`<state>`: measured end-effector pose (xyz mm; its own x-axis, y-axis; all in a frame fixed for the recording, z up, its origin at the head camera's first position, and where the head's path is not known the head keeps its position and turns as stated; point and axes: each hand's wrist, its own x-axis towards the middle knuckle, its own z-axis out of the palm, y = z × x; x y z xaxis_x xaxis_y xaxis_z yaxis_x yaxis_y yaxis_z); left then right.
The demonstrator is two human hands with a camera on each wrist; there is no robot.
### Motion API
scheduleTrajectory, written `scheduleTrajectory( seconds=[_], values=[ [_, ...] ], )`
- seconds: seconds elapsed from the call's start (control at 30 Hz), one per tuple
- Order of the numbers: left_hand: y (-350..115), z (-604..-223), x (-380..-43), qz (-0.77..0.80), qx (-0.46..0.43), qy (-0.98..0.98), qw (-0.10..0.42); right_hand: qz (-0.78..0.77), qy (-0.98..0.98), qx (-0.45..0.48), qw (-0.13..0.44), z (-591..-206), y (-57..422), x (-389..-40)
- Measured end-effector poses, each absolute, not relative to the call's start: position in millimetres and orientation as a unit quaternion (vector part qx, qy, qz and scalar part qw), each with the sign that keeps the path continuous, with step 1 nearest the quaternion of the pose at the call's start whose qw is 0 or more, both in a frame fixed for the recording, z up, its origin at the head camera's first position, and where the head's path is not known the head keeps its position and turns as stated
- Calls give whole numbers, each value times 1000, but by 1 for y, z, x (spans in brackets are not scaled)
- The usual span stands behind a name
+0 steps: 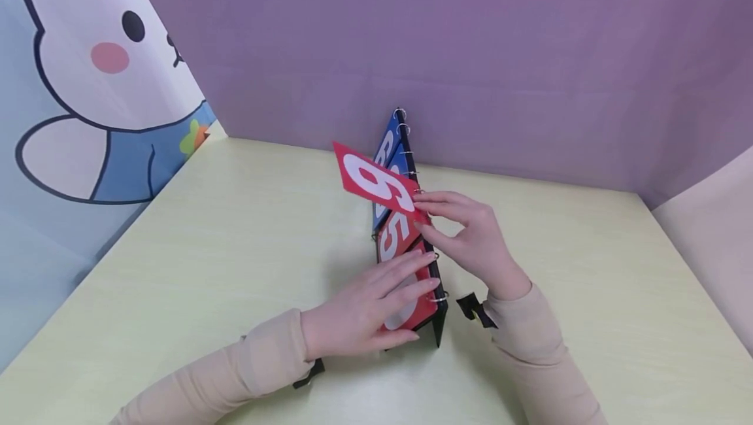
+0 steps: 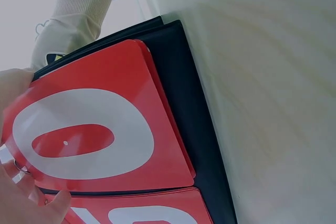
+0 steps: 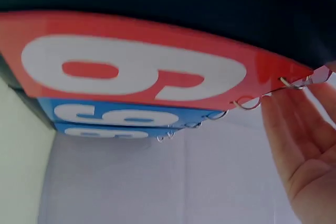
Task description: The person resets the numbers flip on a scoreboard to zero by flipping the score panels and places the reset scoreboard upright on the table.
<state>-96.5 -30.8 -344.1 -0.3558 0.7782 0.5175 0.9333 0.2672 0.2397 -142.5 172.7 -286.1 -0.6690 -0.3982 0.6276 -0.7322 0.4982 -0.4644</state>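
A black flip scoreboard stands tent-like on the table, with number cards hung on metal rings. My left hand rests with extended fingers over its near end, across a red card with a white 0. Beside that lies a red 5 card. A red 6 card is lifted from the front and sticks out to the left. My right hand pinches its ringed edge between fingers and thumb. In the right wrist view, the fingers are beside the rings.
Blue number cards hang at the scoreboard's far end. Another red 6 card shows on the back face. A pale table lies beneath, with a purple cloth behind and a cartoon-printed cloth at left.
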Motion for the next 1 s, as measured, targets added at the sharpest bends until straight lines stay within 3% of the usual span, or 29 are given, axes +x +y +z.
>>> scheduleTrajectory(
  seconds=[0.17,0.37,0.77,1.0],
  values=[
    [-30,-345,-98,-253,-554,-776,165,335,-817,385,269,-287,175,-148],
    [-30,-347,-98,-249,-558,-771,180,287,-806,440,273,-287,178,-152],
    [-31,-348,-100,-265,-568,-754,194,259,-847,439,149,-286,178,-151],
    [-31,-348,-100,-269,-571,-751,194,393,-838,363,111,-292,180,-149]
  ],
)
